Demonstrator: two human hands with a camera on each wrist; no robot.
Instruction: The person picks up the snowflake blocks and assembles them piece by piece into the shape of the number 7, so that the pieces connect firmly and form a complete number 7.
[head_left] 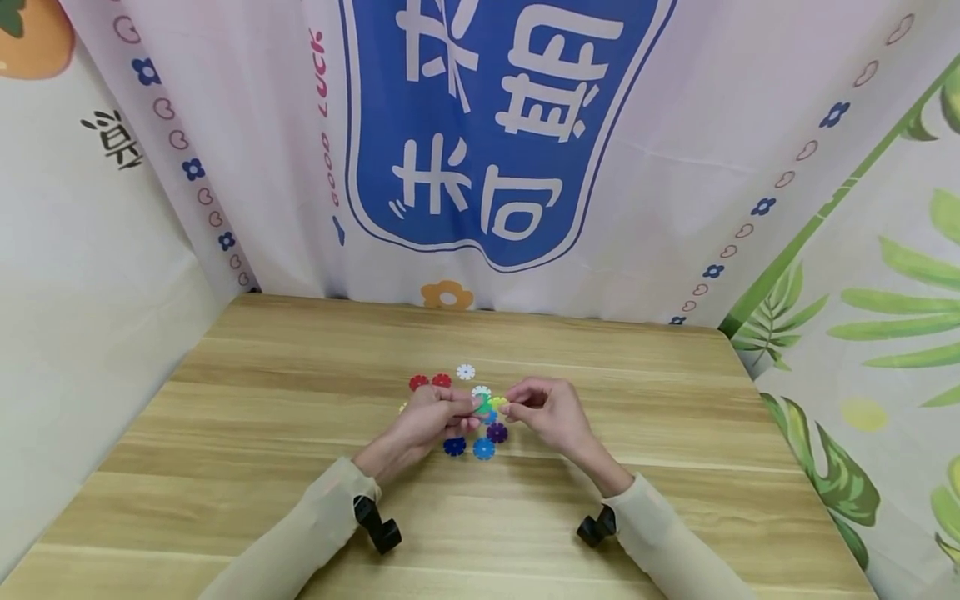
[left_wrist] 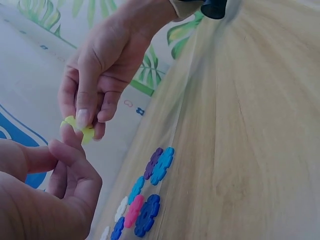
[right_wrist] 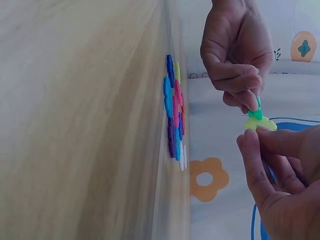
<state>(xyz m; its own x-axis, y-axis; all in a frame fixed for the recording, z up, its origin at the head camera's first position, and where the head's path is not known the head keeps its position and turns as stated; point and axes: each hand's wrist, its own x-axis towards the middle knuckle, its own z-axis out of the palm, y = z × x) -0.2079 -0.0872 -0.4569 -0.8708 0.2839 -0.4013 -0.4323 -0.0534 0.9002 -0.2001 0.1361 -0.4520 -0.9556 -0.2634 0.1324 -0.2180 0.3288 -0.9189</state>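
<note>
My left hand (head_left: 429, 419) pinches a green snowflake disc (right_wrist: 255, 114) between thumb and fingertips, raised over the table. Facing it, my right hand (head_left: 553, 414) pinches a yellow snowflake disc (right_wrist: 261, 123) by its edge. In the right wrist view the two discs meet edge to edge between the fingertips. The left wrist view shows the yellow disc (left_wrist: 88, 134) at the fingertips of both hands, while the green one is hidden there behind my left fingers. Beneath the hands lie loose discs, among them a purple one (head_left: 497, 432) and a light blue one (head_left: 483, 449).
Two red discs (head_left: 418, 382) and a white disc (head_left: 466, 372) lie farther back on the wooden table (head_left: 262, 433). A dark blue disc (head_left: 454, 447) sits near my left hand, and a pink one (left_wrist: 133, 211) shows beside it. A printed curtain (head_left: 285, 275) hangs behind the table.
</note>
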